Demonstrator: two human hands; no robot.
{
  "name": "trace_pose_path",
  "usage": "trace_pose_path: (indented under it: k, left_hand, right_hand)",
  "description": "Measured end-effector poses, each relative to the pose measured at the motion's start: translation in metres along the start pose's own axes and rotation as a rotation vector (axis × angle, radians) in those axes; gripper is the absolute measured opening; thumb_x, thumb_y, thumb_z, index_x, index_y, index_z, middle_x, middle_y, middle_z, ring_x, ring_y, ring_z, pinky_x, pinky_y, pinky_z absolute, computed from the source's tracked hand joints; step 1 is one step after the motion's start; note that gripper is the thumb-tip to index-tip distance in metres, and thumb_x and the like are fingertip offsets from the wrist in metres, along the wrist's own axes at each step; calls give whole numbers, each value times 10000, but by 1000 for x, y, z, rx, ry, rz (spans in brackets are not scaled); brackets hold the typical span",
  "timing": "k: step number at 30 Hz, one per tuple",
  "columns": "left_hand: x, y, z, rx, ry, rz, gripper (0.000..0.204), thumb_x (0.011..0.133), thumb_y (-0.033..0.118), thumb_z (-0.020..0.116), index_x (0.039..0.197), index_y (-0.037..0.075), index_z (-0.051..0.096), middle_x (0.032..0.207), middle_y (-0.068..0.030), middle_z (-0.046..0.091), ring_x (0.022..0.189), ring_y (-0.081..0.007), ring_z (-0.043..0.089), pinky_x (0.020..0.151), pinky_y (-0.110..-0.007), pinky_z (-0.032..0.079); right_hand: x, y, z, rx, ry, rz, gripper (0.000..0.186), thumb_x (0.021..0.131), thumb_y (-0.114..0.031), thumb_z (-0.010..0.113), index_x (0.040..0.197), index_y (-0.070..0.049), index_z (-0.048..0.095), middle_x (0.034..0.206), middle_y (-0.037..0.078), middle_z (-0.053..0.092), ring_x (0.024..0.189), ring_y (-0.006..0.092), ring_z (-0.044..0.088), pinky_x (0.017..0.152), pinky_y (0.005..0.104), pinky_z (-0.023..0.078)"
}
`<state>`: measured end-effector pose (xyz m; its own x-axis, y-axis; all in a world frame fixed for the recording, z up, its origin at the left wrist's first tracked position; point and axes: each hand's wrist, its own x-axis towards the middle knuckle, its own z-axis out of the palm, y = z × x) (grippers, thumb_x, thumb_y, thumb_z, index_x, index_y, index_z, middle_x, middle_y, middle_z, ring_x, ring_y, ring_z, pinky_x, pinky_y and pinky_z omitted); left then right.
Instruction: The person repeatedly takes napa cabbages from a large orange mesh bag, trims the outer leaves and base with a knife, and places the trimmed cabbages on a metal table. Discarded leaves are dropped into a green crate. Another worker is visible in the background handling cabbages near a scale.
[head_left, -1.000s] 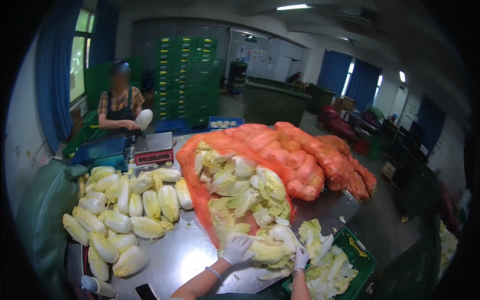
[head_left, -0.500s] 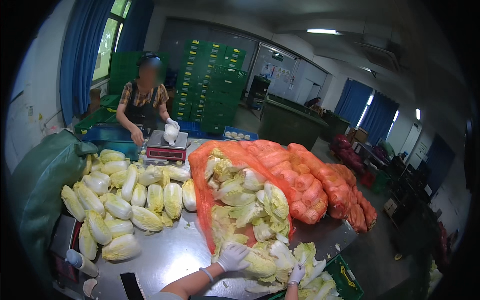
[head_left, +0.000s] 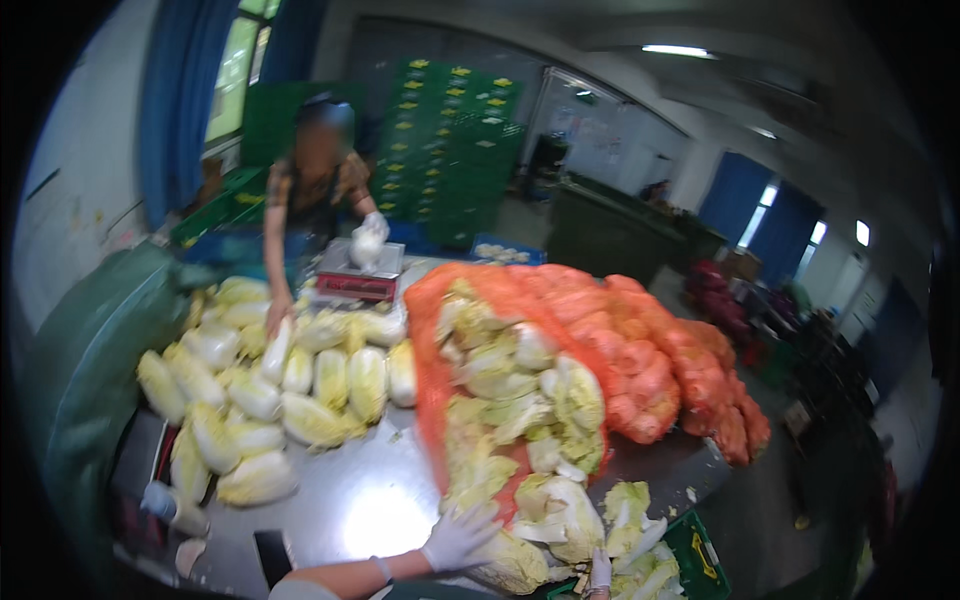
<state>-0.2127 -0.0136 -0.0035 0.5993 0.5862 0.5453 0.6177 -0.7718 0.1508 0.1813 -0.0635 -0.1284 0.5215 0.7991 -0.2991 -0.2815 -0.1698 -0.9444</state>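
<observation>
My left hand [head_left: 462,536], in a white glove, grips the side of a Chinese cabbage [head_left: 512,564] at the table's front edge. My right hand [head_left: 600,572], also gloved, is closed at the lower edge beside that cabbage; what its fingers hold cannot be made out. Between and just beyond my hands lies another leafy Chinese cabbage [head_left: 560,518]. Loose outer leaves [head_left: 632,530] lie to the right of my right hand, over a green crate [head_left: 700,560]. Ahead, an orange mesh bag [head_left: 428,400] lies open with untrimmed cabbages [head_left: 500,365] in it.
Trimmed cabbages [head_left: 255,395] cover the left of the metal table [head_left: 350,500]. A phone [head_left: 272,556] and bottle [head_left: 178,508] lie at front left. Full mesh bags [head_left: 640,370] stand right. Across, a co-worker [head_left: 318,190] holds a cabbage on a scale [head_left: 357,285].
The view has shifted, and both my hands sit lower, nearer the front edge. My left hand's cabbage has come closer to me. The co-worker's bare hand has reached down to a trimmed cabbage.
</observation>
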Motion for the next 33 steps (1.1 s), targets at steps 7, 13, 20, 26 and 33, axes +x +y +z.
trace_pose_path:
  k: [7, 13, 20, 26, 33]
  left_hand:
    - [6, -14, 1, -111, -337, -111, 679, 777, 606, 496, 1194, 71, 512, 1168, -131, 538, 1099, -262, 492, 887, -395, 381]
    - [-6, -12, -1, -138, -198, -82, 647, 774, 585, 510, 1137, 50, 535, 1134, -124, 551, 1083, -260, 503, 858, -383, 391]
    - [-14, -14, 1, -151, -117, -65, 617, 767, 545, 540, 1139, 52, 534, 1139, -117, 548, 1101, -256, 493, 867, -377, 385]
    - [-24, -31, 0, -248, -56, -165, 593, 766, 511, 566, 1134, 46, 545, 1127, -135, 560, 1080, -282, 508, 877, -386, 400]
    - [-34, -72, 17, -667, 19, -546, 427, 839, 395, 515, 1099, 61, 567, 1031, -166, 594, 972, -342, 551, 875, -381, 420]
  right_hand:
    - [-16, -23, 32, 245, 95, 264, 404, 829, -508, 568, 908, -113, 539, 668, 21, 531, 487, 173, 497, 386, 295, 404]
    - [-57, -146, 142, 109, -57, -133, 298, 859, -288, 592, 1084, -98, 544, 792, -12, 578, 547, 84, 526, 399, 185, 364]
    - [2, -149, 303, -407, -579, -286, 575, 827, -176, 621, 1335, -36, 392, 1165, 133, 550, 904, 185, 575, 711, 261, 487]
    - [-4, -157, 313, -606, -691, -74, 604, 813, -238, 655, 1327, -48, 400, 877, 52, 589, 586, 128, 582, 460, 238, 412]
    - [-75, -107, 146, -423, -651, 253, 486, 921, -391, 461, 1305, -98, 406, 921, 73, 621, 568, 136, 574, 446, 241, 431]
